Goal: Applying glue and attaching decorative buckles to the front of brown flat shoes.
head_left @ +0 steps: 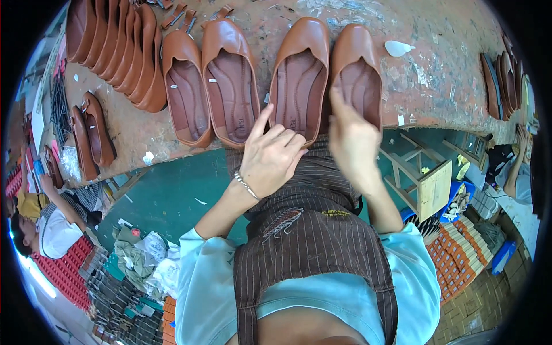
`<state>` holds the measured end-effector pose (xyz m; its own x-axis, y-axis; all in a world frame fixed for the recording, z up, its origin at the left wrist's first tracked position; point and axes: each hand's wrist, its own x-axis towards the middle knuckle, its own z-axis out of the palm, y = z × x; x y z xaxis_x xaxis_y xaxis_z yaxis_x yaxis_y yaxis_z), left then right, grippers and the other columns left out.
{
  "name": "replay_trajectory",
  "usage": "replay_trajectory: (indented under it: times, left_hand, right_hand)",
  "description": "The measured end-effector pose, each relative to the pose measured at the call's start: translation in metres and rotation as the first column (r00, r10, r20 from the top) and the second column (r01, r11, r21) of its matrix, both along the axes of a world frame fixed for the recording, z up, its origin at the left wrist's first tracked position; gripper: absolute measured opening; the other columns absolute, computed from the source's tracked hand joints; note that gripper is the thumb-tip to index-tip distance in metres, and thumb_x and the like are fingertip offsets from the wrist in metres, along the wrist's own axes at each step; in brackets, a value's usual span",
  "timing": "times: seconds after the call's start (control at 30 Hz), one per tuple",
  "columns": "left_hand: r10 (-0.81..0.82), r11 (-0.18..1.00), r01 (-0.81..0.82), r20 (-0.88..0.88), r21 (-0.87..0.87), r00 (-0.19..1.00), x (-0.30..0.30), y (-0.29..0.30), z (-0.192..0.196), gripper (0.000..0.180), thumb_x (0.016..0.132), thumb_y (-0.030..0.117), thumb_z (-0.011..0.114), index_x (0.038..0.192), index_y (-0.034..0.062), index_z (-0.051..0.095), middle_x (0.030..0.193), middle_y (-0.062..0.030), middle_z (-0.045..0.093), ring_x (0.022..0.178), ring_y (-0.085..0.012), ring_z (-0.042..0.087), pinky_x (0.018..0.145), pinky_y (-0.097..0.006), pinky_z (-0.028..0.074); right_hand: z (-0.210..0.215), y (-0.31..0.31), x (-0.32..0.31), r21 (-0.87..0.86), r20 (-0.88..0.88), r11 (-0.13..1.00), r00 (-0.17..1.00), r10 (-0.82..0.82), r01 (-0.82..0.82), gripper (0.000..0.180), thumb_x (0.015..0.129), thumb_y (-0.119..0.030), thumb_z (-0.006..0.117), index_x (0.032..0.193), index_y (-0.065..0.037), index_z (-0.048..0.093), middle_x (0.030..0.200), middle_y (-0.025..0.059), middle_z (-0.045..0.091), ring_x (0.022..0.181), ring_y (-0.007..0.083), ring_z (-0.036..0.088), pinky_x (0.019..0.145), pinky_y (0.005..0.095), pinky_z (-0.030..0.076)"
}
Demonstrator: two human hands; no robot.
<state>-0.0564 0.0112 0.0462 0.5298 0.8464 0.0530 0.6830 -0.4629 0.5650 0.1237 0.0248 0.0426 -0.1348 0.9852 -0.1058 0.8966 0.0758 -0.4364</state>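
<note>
Four brown slip-on shoes lie in a row on the worn table, toes pointing away from me. My left hand is at the heel of the third shoe from the left. Its index finger is stretched along that shoe's left side; the other fingers bend loosely, with nothing visible in them. My right hand, smeared by motion, is over the heel end of the rightmost shoe, index finger pointing forward. Left of my hands sit the second shoe and the leftmost shoe.
A row of brown shoes leans together at the table's far left, with another pair nearer. More shoes stand at the right end. A white scrap lies on the table. A wooden stool is below; a co-worker is at left.
</note>
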Motion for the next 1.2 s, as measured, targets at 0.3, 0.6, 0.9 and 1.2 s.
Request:
replay_trajectory:
  times: [0.3,0.6,0.9,1.2]
  left_hand:
    - [0.273,0.943,-0.264,0.019,-0.203,0.962,0.015,-0.01,0.014,0.02,0.073,0.01,0.07,0.088,0.0012,0.062,0.086,-0.0122,0.06,0.084,-0.0301,0.059,0.082,-0.039,0.047]
    - [0.929,0.351,0.349,0.371,-0.869,-0.01,0.074,0.052,0.021,0.048,0.089,0.001,0.049,0.132,-0.01,0.032,0.135,-0.0201,0.038,0.129,-0.0282,0.037,0.111,-0.036,0.026]
    - [0.756,0.514,0.472,0.119,-0.716,-0.643,0.115,0.092,-0.054,0.016,0.083,-0.009,0.047,0.097,-0.0011,0.048,0.102,-0.0084,0.051,0.099,-0.0175,0.052,0.101,-0.032,0.04]
    - [0.81,0.553,0.628,0.176,-0.547,-0.56,0.105,0.066,-0.046,0.025,0.076,-0.013,0.049,0.07,0.0082,0.039,0.079,-0.0014,0.039,0.078,-0.0137,0.042,0.083,-0.028,0.04]
  right_hand:
    - [0.023,0.02,0.009,-0.052,-0.262,0.972,0.942,0.208,-0.23,0.049,0.078,0.0,0.058,0.125,0.003,0.048,0.082,0.0147,0.06,0.071,0.0246,0.062,0.064,0.0323,0.049]
    - [-0.052,0.089,0.117,0.199,-0.529,0.867,0.795,-0.297,0.457,0.056,0.073,-0.013,0.078,0.119,0.0,0.05,0.109,0.0086,0.057,0.103,0.017,0.054,0.09,0.0293,0.043]
    - [-0.065,0.113,0.103,0.144,-0.544,0.87,0.772,-0.329,0.472,0.023,0.076,-0.01,0.073,0.099,-0.006,0.067,0.1,0.0058,0.065,0.092,0.0118,0.056,0.076,0.025,0.045]
    - [-0.026,0.097,0.091,-0.005,-0.724,0.978,0.675,-0.146,0.207,0.023,0.072,0.001,0.073,0.095,-0.001,0.067,0.094,0.0055,0.069,0.086,0.0092,0.061,0.074,0.0233,0.048]
